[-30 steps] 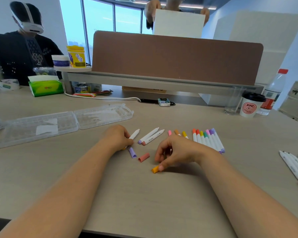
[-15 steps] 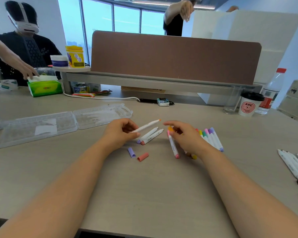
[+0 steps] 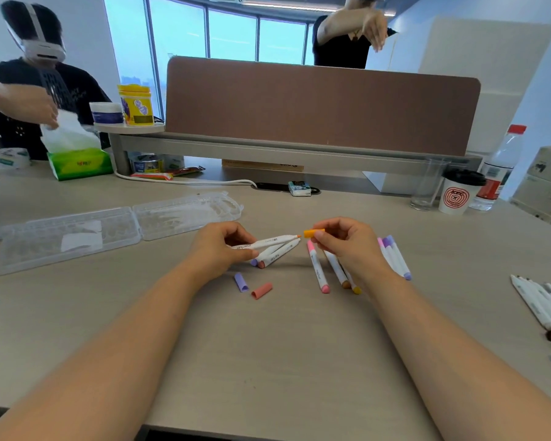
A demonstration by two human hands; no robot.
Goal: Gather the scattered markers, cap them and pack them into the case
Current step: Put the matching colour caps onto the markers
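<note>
My left hand [image 3: 218, 248] grips a white marker [image 3: 268, 242] whose bare orange tip points right. My right hand [image 3: 347, 245] pinches an orange cap [image 3: 314, 233] a finger's width from that tip. Two uncapped white markers [image 3: 277, 254] lie under the held one. A purple cap [image 3: 240, 282] and a salmon cap [image 3: 262, 290] lie loose on the table in front of them. Capped markers [image 3: 318, 268] lie below my right hand, and more [image 3: 395, 257] to its right. The clear plastic case [image 3: 109, 226] lies open at the left.
Another row of white markers [image 3: 541, 305] lies at the right edge. A paper cup [image 3: 457, 194], a glass [image 3: 428, 186] and a bottle [image 3: 498, 170] stand at the back right. A green tissue box [image 3: 80, 162] sits back left, where a person pulls a tissue. A brown divider [image 3: 322, 103] spans the back.
My left hand lifted the orange-tipped marker off the table. My right hand picked up the orange cap from the near table and brought it up to the marker's tip.
</note>
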